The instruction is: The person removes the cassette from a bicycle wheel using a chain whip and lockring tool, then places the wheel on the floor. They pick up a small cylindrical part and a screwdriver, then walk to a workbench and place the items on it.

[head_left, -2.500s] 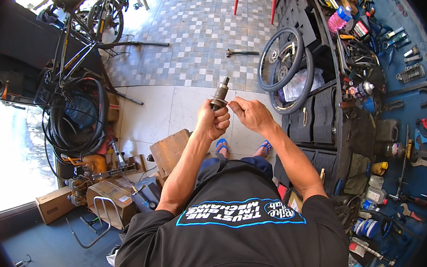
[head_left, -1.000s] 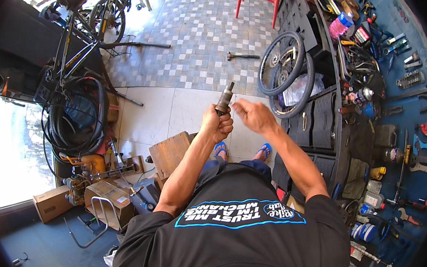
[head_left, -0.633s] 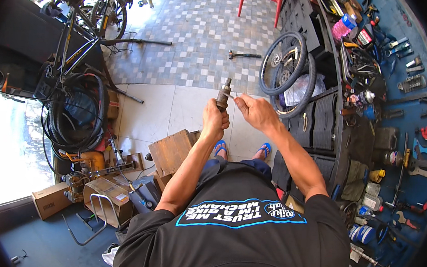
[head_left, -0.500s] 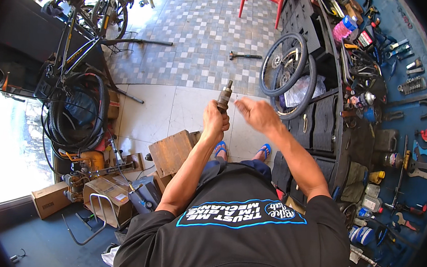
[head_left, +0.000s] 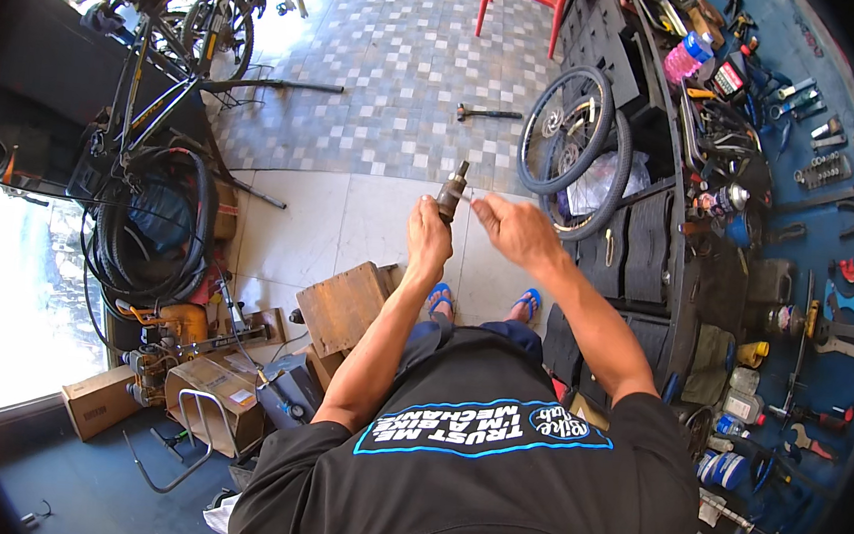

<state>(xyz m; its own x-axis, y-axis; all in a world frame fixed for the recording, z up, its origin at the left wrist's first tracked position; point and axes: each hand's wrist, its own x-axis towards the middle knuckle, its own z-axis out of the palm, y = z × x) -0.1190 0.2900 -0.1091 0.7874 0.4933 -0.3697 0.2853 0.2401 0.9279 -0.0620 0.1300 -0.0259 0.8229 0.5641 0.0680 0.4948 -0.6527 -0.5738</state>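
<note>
My left hand (head_left: 430, 232) is wrapped round a stubby, dull-metal cylindrical part (head_left: 452, 194) with a narrower stem at its far end, held tilted above the pale floor tiles. The part looks like a bicycle hub or axle piece, but its exact kind cannot be made out. Close on its right side, my right hand (head_left: 515, 229) has its fingers pinched together. Something thin and light-coloured shows between those fingertips and the part, too small to name.
A hammer-like tool (head_left: 489, 113) lies on the patterned floor ahead. Two bicycle wheels (head_left: 565, 127) lean against the black drawers at right, beside a tool-laden bench (head_left: 801, 226). A bicycle frame (head_left: 148, 110) stands at left. A wooden box (head_left: 342, 307) is near my left forearm.
My right hand has come slightly lower and steadier beside the part, its fingertips now close to the part's side. My left hand keeps its hold, with the part shifted very slightly.
</note>
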